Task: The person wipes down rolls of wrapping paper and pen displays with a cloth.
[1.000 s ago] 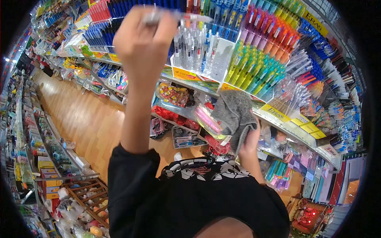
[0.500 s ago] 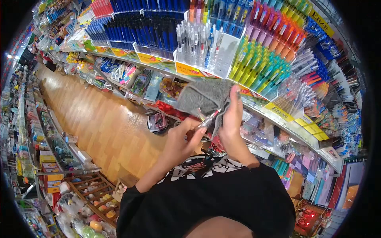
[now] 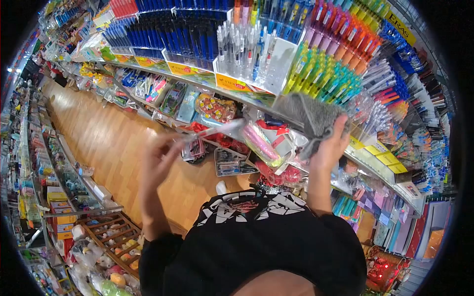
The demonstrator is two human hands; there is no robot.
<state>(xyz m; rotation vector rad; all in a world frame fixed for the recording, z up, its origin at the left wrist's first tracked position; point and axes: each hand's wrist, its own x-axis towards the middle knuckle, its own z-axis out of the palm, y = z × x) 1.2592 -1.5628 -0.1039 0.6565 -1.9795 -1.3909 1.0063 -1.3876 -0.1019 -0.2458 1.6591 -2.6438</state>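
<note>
My left hand (image 3: 162,155) is out over the floor on the left, fingers pinched on one end of a whitish pen (image 3: 220,129). The pen is blurred by motion and points up to the right. On the other side, my right hand (image 3: 330,142) grips a grey fluffy cloth (image 3: 312,114), thumb on top. The cloth hangs in front of the pen shelf's edge, hiding part of it. Right behind the cloth stand yellow-green and teal pens (image 3: 323,74). A compartment of clear-bodied pens (image 3: 247,47) is further left.
Dark blue pens (image 3: 192,39) fill the upper rack. Below the shelf lie packaged goods, a pink glittery pack (image 3: 261,143) and a tray of pens (image 3: 232,162). A wooden-railed bin of plush toys (image 3: 116,241) stands at lower left beside the wooden floor (image 3: 113,143).
My hands have moved apart. The pen has come away from the cloth to the left in my left hand, while my right hand has carried the cloth to the right.
</note>
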